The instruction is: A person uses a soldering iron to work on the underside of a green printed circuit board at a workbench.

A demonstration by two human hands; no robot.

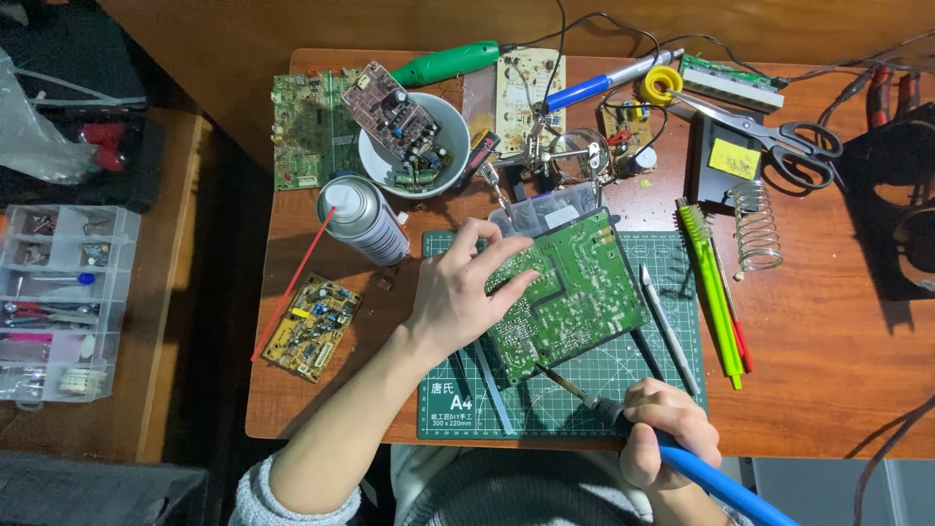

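Cluttered wooden workbench (828, 331), green cutting mat (584, 390) at near centre. On the mat lies a green circuit board (575, 297), solder side up, tilted. Left hand (458, 292) lies spread on the board's left edge, fingers pressing it flat, not wrapped around anything. Right hand (667, 429) is closed around a blue-handled soldering iron (623, 414), tip touching or just at the board's near edge; contact point too small to confirm. No smoke or solder wire at the tip, so the joint work looks underway, not finished; how many joints are done cannot be told.

Right of the board: metal tweezers (667, 326), green brush and tools (711, 292), coiled iron stand spring (758, 226). Far right: scissors (779, 131), yellow solder reel (662, 85). Far centre: white bowl (375, 161) holding a small brown board, helping-hands clamp (560, 151), green rotary tool (448, 63). Left: spray can (362, 219) with red straw, small yellow circuit board (312, 326), another green board (307, 127). Far left, off the bench: clear parts organiser (63, 302).
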